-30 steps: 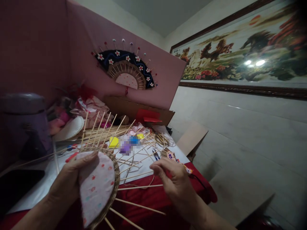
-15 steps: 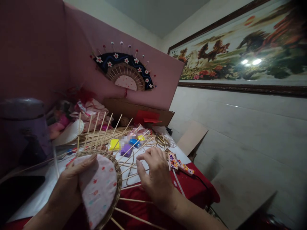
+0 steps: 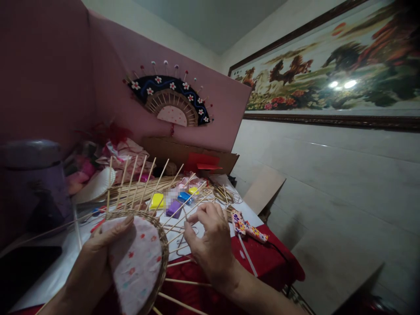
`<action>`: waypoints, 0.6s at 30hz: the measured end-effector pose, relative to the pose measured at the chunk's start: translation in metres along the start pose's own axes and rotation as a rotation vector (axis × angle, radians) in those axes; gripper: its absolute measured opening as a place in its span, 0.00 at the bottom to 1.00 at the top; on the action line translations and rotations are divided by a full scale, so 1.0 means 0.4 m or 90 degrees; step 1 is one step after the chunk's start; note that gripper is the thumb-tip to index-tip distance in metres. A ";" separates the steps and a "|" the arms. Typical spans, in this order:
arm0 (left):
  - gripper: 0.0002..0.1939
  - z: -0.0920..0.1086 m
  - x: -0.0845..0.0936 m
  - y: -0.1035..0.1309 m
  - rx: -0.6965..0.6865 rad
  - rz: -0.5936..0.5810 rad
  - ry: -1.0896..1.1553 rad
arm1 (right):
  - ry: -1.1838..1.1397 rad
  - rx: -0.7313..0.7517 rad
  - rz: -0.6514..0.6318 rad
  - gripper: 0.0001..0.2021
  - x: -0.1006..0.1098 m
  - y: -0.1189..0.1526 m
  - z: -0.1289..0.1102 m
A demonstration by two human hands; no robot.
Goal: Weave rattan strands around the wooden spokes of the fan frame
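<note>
A half-round piece covered in white patterned fabric (image 3: 136,258) has a braided cord rim (image 3: 164,238), with thin wooden sticks (image 3: 160,177) fanning outward from it. My left hand (image 3: 98,251) grips it at the left, thumb on the fabric and the other fingers hidden behind. Among the sticks on the right is my right hand (image 3: 210,243), its thumb and index finger close together around a thin cord (image 3: 185,215) that stands up from the fingertips.
Yellow (image 3: 156,201), purple (image 3: 173,209) and blue (image 3: 185,197) packets lie on the table beyond the sticks. A flower-patterned glue gun (image 3: 249,228) rests at the right. At the left stand a purple container (image 3: 36,192) and a dark flat object (image 3: 29,271). A decorated fan (image 3: 172,98) hangs behind.
My right thumb and index finger have come closer together, and the thin cord now shows upright at their tips. The fabric piece in my left hand sits slightly lower in view.
</note>
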State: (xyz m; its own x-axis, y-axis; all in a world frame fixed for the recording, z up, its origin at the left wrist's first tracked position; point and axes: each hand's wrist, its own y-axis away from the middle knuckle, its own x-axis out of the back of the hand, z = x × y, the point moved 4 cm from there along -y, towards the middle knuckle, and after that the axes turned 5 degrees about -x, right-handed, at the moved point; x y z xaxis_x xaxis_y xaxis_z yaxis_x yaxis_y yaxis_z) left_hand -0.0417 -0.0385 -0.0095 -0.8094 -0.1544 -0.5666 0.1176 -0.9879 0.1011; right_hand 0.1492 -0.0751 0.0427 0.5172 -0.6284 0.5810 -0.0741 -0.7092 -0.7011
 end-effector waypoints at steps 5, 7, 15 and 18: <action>0.11 -0.006 0.005 -0.004 0.003 0.028 0.010 | -0.009 -0.014 0.009 0.02 0.007 0.002 0.012; 0.12 -0.007 0.004 -0.004 0.009 0.024 0.012 | -0.008 -0.013 0.008 0.03 0.007 0.002 0.014; 0.11 0.000 -0.007 0.010 0.012 0.035 0.001 | -0.007 -0.009 0.023 0.03 0.009 -0.001 0.017; 0.11 0.003 -0.014 0.019 0.051 0.085 0.033 | -0.004 -0.009 0.030 0.04 0.013 -0.004 0.018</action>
State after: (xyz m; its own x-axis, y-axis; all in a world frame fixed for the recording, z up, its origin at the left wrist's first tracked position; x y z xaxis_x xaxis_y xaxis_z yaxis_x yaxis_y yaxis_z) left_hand -0.0370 -0.0452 -0.0048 -0.7593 -0.2861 -0.5845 0.1734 -0.9546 0.2420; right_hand 0.1580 -0.0750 0.0438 0.5188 -0.6587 0.5450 -0.1108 -0.6839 -0.7211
